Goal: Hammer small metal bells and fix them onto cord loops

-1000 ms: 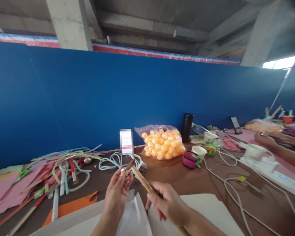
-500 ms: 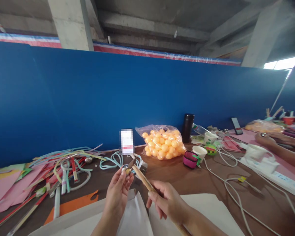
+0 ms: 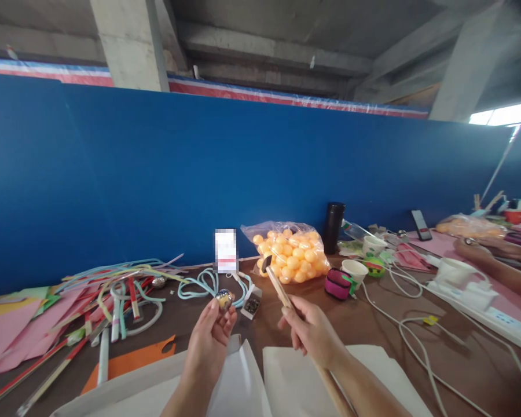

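Between the fingertips of my left hand (image 3: pixel 212 330) is a small shiny silver ball (image 3: pixel 224 299) with a yellowish patch on it. My right hand (image 3: pixel 310 330) grips a hammer (image 3: pixel 279 286) by its long wooden handle. Its small dark head points up and away, in front of the bag of orange balls and apart from the silver ball. Just right of the silver ball stands a small open box (image 3: pixel 252 302) with small dark metal pieces inside. White paper sheets (image 3: pixel 295 376) lie beneath both hands.
A clear bag of orange balls (image 3: pixel 293 255), a phone (image 3: pixel 226 250) and a black flask (image 3: pixel 333 227) stand by the blue partition. Coloured tubes and paper (image 3: pixel 125 289) cover the left side. White cables and a power strip (image 3: pixel 481 313) lie right, near another person's arm (image 3: pixel 499 263).
The hammer head has moved up and right, away from the silver ball, with my right hand. The small box beside the ball is now uncovered. My left hand still holds the ball.
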The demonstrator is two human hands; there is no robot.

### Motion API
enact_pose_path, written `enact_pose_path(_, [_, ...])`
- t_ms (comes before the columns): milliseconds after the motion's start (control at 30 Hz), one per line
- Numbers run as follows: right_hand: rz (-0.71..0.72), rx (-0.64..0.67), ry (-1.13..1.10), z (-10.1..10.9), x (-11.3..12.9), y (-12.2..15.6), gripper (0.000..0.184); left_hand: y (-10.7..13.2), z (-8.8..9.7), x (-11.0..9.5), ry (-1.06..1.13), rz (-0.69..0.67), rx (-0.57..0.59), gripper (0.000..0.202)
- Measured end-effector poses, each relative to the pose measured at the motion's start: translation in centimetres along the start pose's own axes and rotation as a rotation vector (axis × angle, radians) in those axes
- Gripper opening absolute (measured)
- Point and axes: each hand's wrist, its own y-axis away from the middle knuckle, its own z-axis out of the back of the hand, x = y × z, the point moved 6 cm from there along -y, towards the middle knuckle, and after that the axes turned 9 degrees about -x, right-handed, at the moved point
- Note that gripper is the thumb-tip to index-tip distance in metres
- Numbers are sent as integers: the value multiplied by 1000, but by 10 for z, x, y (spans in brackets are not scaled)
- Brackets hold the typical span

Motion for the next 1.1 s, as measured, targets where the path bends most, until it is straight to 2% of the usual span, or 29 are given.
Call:
enact_pose_path(167, [100, -101, 523, 12, -8, -7, 19, 2, 0, -1, -18, 6, -2, 16])
enact_pose_path(267, [87, -128, 767, 12, -16, -6, 23, 0, 3, 1, -17, 7, -2, 17])
enact_pose_path(400, [37, -130, 951, 11, -27, -4, 35, 0, 4, 2, -12, 13, -3, 16])
enact_pose_path(533, [31, -128, 1027, 12, -27, -3, 40, 2, 3, 1, -9, 29, -27, 14])
enact_pose_path(833, [252, -211, 925, 8, -4, -6, 30, 2, 1, 3, -37, 33, 6, 12])
enact_pose_path(967, [315, -160, 916, -6, 10, -11, 28, 2, 0, 4, -25, 55, 36, 13])
enact_pose_path(1100, [320, -54, 977, -25, 26, -23, 25, 3, -4, 5, 13, 95, 66, 14])
